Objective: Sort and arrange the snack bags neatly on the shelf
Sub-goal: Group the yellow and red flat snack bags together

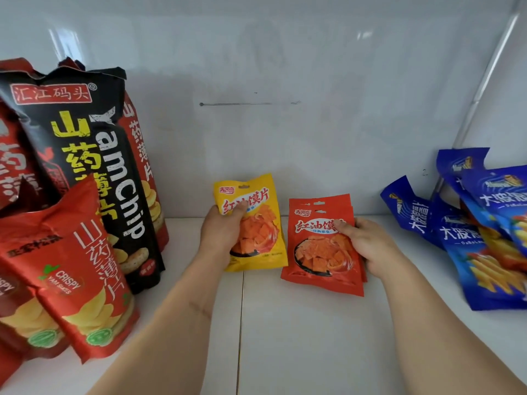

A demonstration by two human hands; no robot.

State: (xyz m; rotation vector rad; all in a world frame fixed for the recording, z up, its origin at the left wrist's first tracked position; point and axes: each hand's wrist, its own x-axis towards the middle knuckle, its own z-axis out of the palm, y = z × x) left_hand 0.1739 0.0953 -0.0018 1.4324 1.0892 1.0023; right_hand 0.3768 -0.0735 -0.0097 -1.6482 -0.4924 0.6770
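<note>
My left hand (221,235) grips a small yellow snack bag (258,223) by its left edge, thumb on its front, holding it upright on the white shelf (299,323). My right hand (368,243) holds a small stack of red-orange snack bags (319,252) by the right edge, tilted back, just right of the yellow bag. The two small packs stand side by side near the back wall, a narrow gap between them.
Large yam chip bags fill the left: a black one (94,166) upright, red ones (85,280) leaning in front and behind. Several blue chip bags (479,238) lie in a loose leaning pile at the right. A white back wall (285,109) closes the shelf.
</note>
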